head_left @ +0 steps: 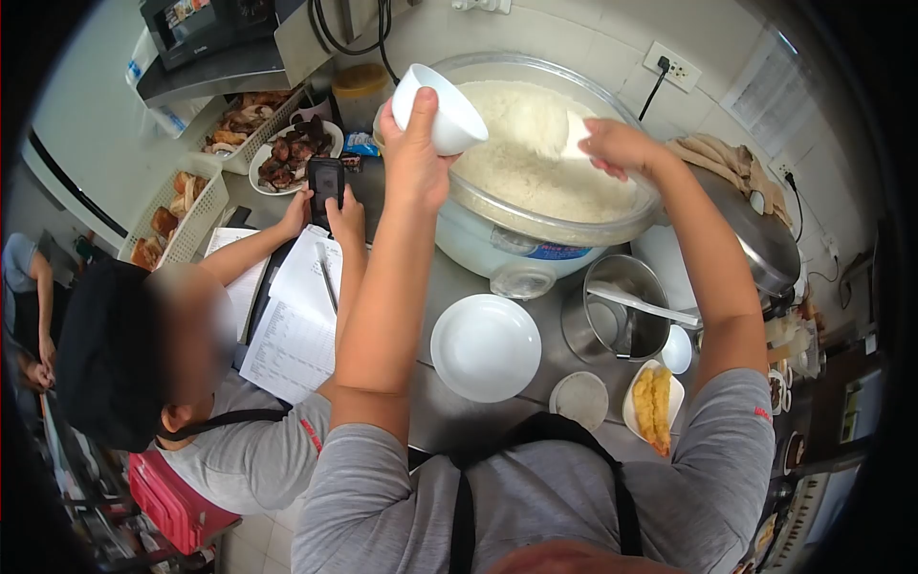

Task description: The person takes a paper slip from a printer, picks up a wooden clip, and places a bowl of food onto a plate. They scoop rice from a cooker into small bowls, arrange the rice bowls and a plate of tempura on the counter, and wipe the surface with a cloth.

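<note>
My left hand [418,143] grips a white bowl [449,113], tilted at the near left rim of a large rice cooker [478,230]. White rice [516,182] fills much of the cooker. Over the rice, my right hand [617,148] is closed on a white rice paddle [576,136]; its far end is blurred among the grains. Below the cooker lies a white plate [486,347]. To its right stands a metal pot [617,311] with a pale utensil [641,302] across it.
A co-worker [191,383] at my left holds a phone [326,187] over papers [296,325]. Behind are a plate of dark meat [296,158] and baskets of food [182,215]. Nearer me are a round lidded container [579,400] and a dish of fried food [654,407].
</note>
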Tool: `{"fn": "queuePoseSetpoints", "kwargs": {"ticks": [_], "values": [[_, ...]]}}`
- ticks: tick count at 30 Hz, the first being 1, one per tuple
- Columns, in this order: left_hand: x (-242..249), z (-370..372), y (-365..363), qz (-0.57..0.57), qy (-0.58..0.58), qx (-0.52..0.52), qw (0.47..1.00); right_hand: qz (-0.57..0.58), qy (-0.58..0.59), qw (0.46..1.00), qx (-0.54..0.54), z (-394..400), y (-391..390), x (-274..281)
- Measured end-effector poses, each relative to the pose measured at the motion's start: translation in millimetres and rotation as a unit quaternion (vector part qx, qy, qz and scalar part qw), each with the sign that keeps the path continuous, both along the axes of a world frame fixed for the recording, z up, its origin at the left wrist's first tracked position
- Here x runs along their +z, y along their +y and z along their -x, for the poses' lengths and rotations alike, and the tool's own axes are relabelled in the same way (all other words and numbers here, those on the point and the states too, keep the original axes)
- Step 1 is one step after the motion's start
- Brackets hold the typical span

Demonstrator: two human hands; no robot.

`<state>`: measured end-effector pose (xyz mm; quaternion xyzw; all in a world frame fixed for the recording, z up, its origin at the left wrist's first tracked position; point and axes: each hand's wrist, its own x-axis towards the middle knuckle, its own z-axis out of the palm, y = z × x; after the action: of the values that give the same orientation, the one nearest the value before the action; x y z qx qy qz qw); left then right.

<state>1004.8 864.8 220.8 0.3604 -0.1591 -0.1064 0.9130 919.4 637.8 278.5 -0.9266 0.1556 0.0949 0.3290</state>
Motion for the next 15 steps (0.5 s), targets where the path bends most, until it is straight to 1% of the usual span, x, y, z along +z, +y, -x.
{"fn": "queuePoseSetpoints", "kwargs": {"ticks": [1, 2, 5, 6, 7, 9, 12, 15], "values": [[1.1, 1.2, -5.8, -0.019, 0.010, 0.029, 0.999, -0.008, -0.032, 0.999, -0.014, -3.2, 6.3, 6.8], [2.5, 1.4, -10.2, -0.013, 0.013, 0.013, 1.000, -0.016, -0.063, 0.998, -0.027, -7.0, 13.2, 11.2], [5.2, -0.9, -24.2, -0.007, 0.071, -0.035, 0.997, 0.042, -0.147, 0.988, -0.019, -19.7, 42.8, 12.2], [2.2, -7.5, -27.7, -0.001, 0.069, -0.071, 0.995, 0.056, -0.158, 0.986, 0.003, -23.1, 49.7, 10.1], [2.7, -9.4, -28.5, 0.006, 0.076, -0.070, 0.995, 0.148, -0.198, 0.969, 0.000, -31.6, 51.3, 7.3], [4.9, -12.6, -29.4, 0.019, 0.092, -0.068, 0.993, 0.325, -0.268, 0.907, -0.005, -55.5, 46.3, -3.1], [-3.2, -26.3, -19.0, 0.060, 0.056, -0.086, 0.993, 0.437, -0.138, 0.889, -0.007, -92.4, 31.6, -20.8], [9.7, -21.3, 5.5, 0.071, 0.011, -0.096, 0.993, 0.470, -0.128, 0.873, 0.010, -118.4, 35.7, -44.9]]}}
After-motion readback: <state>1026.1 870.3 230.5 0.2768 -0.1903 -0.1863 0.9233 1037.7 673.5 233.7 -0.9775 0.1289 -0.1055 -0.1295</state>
